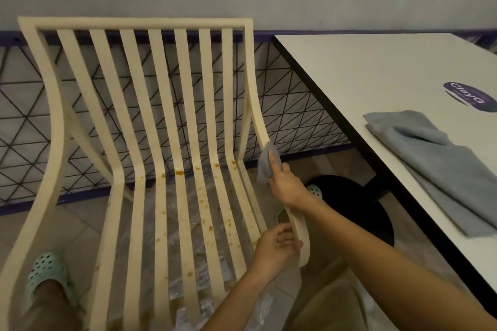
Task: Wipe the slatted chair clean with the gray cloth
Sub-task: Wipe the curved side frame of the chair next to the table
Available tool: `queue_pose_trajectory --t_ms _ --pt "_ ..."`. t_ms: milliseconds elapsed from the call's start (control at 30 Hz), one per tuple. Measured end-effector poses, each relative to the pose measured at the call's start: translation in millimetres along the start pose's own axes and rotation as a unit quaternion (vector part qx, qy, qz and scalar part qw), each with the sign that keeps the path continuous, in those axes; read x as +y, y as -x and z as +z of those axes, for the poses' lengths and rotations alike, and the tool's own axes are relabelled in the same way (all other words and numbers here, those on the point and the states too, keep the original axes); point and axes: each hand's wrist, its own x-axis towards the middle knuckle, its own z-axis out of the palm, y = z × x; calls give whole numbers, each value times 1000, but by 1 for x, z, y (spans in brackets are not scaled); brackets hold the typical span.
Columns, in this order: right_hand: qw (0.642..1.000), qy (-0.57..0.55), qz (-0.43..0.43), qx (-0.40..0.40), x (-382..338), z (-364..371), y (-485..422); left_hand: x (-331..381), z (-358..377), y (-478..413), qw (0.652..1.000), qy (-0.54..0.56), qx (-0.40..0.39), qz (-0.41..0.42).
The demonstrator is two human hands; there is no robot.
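Cream slatted chair (180, 191) sits upright, seat slats speckled with orange-brown gunk. Gray cloth (265, 166) is bunched against its right-hand side rail.

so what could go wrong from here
The gray cloth in the right hand is on the side rail, but the orange spots are on the seat slats and could get missed. Wiped later, they may smear or drop through the gaps. The chair might shift if the left hand lets go of the rail.
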Motion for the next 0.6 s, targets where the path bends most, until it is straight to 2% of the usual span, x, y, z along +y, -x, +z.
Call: queue_pose_trajectory --t_ms 600 --pt "998 46 4 34 10 19 13 -7 -3 1 1000 4 5 24"
